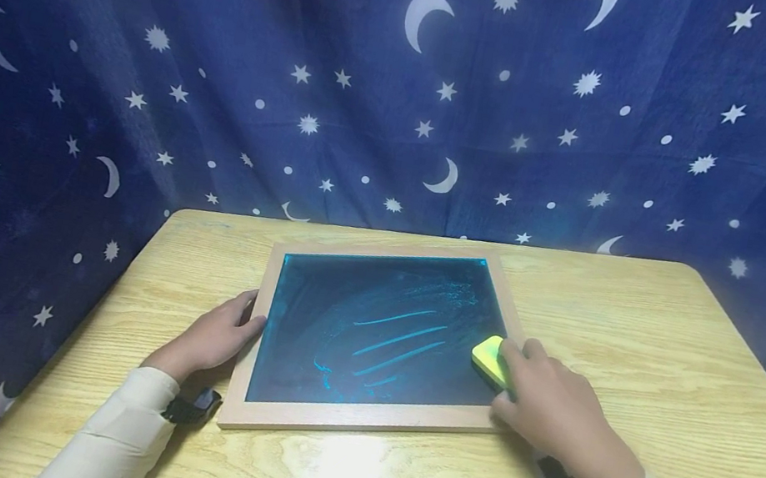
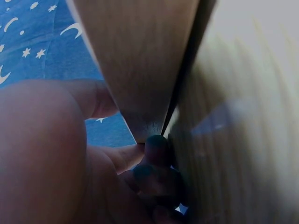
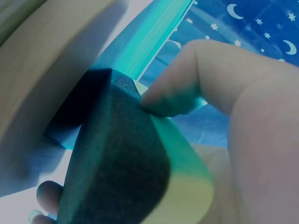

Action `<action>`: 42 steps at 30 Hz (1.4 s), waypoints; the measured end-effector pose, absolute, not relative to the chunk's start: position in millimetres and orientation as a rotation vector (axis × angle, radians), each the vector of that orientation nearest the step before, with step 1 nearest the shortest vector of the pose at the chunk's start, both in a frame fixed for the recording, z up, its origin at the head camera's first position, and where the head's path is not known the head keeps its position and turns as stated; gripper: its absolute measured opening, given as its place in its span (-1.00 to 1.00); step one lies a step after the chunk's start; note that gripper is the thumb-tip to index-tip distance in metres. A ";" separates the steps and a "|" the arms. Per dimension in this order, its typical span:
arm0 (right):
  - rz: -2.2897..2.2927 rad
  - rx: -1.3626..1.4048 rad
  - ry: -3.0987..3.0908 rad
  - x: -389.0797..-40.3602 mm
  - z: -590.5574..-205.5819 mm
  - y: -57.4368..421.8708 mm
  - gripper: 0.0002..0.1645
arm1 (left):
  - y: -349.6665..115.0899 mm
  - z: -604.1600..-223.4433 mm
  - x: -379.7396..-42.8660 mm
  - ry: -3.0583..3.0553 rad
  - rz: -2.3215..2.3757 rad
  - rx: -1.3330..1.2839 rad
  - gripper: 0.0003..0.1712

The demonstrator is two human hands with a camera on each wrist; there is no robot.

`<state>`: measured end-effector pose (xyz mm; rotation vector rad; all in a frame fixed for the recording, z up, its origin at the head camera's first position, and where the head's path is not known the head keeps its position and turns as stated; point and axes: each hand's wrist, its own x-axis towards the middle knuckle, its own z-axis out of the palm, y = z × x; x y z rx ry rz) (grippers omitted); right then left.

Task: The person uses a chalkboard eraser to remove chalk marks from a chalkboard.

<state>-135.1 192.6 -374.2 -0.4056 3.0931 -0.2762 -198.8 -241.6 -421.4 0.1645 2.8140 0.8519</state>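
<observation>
A small chalkboard (image 1: 329,289) with a light wooden frame lies flat on the table, slightly turned. Several slanting blue chalk strokes (image 1: 399,343) mark its middle, with smeared dust toward the upper right. At the left side, my left hand (image 1: 214,338) grips the frame, thumb over the top and other fingers at its outer edge, as the left wrist view shows. My right hand (image 1: 556,408) holds a yellow chalkboard eraser (image 1: 488,356) over the board's right side. Its dark felt (image 3: 121,154) fills much of the right wrist view, tilted beside the frame.
The pale wood-grain table (image 1: 640,341) extends around the board on all sides. Behind and to the left hangs a dark blue curtain (image 1: 373,26) printed with moons and stars. A black strap (image 1: 191,407) circles the left wrist over a cream sleeve.
</observation>
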 end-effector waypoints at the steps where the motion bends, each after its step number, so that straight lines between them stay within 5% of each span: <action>1: -0.276 -0.406 3.096 -135.4 -374.0 193.0 -0.47 | -241.7 -421.3 -198.7 2.814 0.854 0.164 -0.27; 42: -0.174 -0.933 3.165 -126.5 -383.5 148.9 -0.42 | -241.0 -421.3 -200.1 2.823 0.843 0.147 -0.27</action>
